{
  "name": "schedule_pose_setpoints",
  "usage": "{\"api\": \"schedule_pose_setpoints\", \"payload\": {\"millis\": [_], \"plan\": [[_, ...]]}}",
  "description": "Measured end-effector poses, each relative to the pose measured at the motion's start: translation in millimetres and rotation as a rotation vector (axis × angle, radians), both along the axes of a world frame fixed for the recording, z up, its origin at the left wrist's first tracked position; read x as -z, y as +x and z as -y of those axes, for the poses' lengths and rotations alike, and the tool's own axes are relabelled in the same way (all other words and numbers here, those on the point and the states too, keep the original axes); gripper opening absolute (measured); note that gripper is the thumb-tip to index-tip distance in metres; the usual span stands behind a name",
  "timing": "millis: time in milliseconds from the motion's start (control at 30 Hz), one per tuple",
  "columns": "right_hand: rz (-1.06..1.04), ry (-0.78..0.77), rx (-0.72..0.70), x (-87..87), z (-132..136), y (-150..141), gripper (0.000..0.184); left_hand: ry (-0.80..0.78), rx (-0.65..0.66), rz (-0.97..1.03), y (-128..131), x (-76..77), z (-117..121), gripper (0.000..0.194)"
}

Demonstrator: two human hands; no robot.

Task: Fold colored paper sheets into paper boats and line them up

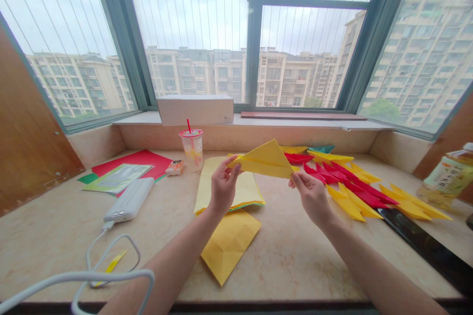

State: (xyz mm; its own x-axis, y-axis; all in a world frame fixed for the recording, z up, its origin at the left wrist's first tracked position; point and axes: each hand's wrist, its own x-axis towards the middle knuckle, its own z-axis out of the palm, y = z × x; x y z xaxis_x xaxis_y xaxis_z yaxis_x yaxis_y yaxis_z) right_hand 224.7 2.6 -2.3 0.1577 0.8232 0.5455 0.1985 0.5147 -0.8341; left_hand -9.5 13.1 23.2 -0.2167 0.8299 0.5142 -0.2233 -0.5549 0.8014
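Note:
Both hands hold up a folded yellow sheet of paper, roughly a triangle with its peak upward, above the counter. My left hand pinches its left corner between thumb and fingers. At the lower right corner, my right hand pinches the paper the same way. Below lies a creased yellow sheet, spread flat with fold lines across it. Behind my left hand is a stack of pale yellow paper with a green layer at its lower edge. Part of the stack is hidden by my left hand.
Right of my hands lie several folded yellow paper shapes and red ones, near a black phone and a bottle. Leftward are a cup with a straw, a white power bank, a cable and coloured sheets.

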Motion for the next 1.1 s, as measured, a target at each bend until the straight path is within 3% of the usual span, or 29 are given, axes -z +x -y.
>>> {"api": "schedule_pose_setpoints", "payload": {"millis": [333, 533, 667, 833, 900, 1000, 1100], "plan": [[-0.084, 0.012, -0.011, -2.0, -2, 1, 0.035, -0.037, 0.104, -0.060, -3, 2.2, 0, 0.032], [-0.141, 0.055, 0.023, 2.2, -6, 1, 0.031, -0.081, 0.166, 0.017, 1, 1.6, 0, 0.033], [-0.195, 0.047, 0.022, 2.8, -6, -2, 0.030, -0.092, 0.138, 0.066, 3, 3.6, -2, 0.040], [-0.285, 0.020, -0.022, -2.6, -1, -10, 0.057, -0.091, 0.084, 0.052, -1, 1.9, -4, 0.067], [-0.324, -0.004, -0.035, -2.9, 0, -11, 0.061, -0.106, 0.051, 0.069, -2, 1.5, -5, 0.059], [-0.344, -0.014, -0.037, -0.6, -1, -12, 0.041, -0.128, -0.003, 0.061, -2, 2.1, -6, 0.039], [-0.333, 0.003, -0.001, 1.1, -1, -11, 0.030, -0.086, -0.067, -0.001, -1, 3.7, -4, 0.034]]}}
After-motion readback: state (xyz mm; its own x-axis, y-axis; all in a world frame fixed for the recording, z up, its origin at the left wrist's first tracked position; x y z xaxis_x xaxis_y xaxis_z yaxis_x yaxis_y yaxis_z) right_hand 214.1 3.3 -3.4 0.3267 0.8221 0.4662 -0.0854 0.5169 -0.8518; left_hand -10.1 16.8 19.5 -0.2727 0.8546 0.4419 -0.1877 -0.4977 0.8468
